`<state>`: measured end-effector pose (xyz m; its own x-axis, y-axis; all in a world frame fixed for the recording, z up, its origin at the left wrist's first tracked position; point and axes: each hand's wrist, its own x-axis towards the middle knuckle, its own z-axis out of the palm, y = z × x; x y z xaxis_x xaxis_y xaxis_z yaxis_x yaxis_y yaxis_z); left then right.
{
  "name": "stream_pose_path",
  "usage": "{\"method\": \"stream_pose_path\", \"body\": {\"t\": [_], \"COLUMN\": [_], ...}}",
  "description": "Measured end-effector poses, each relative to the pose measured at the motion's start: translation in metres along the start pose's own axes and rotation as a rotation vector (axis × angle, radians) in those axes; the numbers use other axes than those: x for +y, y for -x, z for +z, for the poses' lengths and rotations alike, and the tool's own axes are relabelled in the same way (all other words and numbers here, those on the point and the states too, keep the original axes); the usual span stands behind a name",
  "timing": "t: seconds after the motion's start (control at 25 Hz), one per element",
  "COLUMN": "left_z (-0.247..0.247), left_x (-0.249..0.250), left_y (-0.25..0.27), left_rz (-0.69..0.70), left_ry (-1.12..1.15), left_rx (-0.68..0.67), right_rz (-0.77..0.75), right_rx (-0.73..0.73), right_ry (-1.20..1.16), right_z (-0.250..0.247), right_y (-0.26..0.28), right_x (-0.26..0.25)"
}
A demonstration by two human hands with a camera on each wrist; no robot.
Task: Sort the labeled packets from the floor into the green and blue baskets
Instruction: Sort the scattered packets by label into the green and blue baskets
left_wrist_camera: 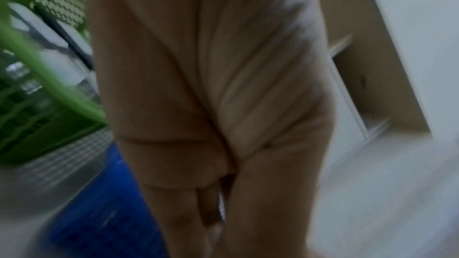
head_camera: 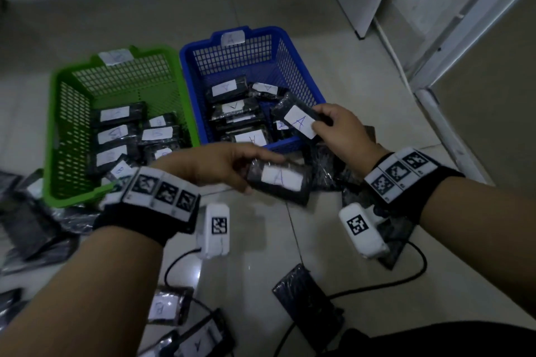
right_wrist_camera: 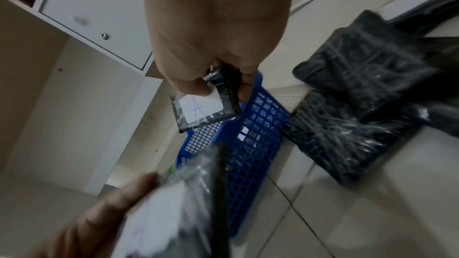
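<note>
My right fingers [head_camera: 320,113] are curled tight on one end of a black packet [head_camera: 295,119] marked A, pinching it with the thumb over the near right corner of the blue basket [head_camera: 285,43], which also carries an A tag. I judge the drop is the step in hand: carry it just past the rim, then let go low so it lands flat on the A packets already inside. My left hand [head_camera: 214,166] grips a second A packet [head_camera: 280,182] above the floor [head_camera: 261,255], just short of the basket's near edge; it should follow. The green basket [head_camera: 58,136] holds B packets; more packets lie loose on the floor.
</note>
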<state>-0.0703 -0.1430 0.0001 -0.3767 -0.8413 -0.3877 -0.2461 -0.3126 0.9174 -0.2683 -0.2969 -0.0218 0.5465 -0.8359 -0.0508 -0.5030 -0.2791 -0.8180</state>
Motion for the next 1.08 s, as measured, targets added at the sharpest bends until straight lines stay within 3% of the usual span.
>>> {"method": "stream_pose_path", "body": {"t": [0.04,0.2,0.28,0.4,0.56,0.64,0.76,0.84,0.92,1.0,1.08], "left_z": [-0.01,-0.043,-0.047,-0.039,-0.045,-0.04,-0.006,0.028,0.064,0.088,0.099], "left_x": [0.008,0.0,-0.014,-0.03,-0.045,-0.044,-0.025,-0.012,-0.011,-0.026,-0.041], "left_y": [0.007,0.008,-0.007,-0.025,-0.03,-0.033,-0.049,-0.065,-0.086,-0.108,-0.126], "left_rz": [0.011,0.02,-0.068,-0.12,-0.115,-0.116,0.065,0.233,0.345,0.325,0.214], "left_ry": [0.012,0.038,-0.139,-0.442,-0.773,-0.772,-0.792,-0.869,-0.872,-0.871,-0.911], "left_rx": [0.135,0.886,1.072,0.996,0.964,1.02,1.085,0.972,0.732,0.562,0.482], "right_rz": [-0.027,-0.067,-0.086,-0.113,-0.182,-0.227,-0.229,-0.119,-0.014,0.02,0.073], "right_rx": [-0.033,-0.221,-0.337,-0.463,-0.433,-0.293,0.114,0.244,0.267,0.254,0.203], "right_ry": [0.039,0.168,0.229,0.276,0.374,0.289,0.115,0.074,0.13,0.232,0.349], "right_z": [0.002,0.014,0.023,0.039,0.042,0.033,0.014,0.002,-0.008,-0.015,-0.018], "right_y": [-0.009,-0.041,-0.051,-0.057,-0.048,-0.034,-0.006,0.012,0.026,0.04,0.061], "right_x": [-0.003,-0.018,-0.024,-0.029,-0.025,-0.016,0.01,0.034,0.062,0.087,0.104]}}
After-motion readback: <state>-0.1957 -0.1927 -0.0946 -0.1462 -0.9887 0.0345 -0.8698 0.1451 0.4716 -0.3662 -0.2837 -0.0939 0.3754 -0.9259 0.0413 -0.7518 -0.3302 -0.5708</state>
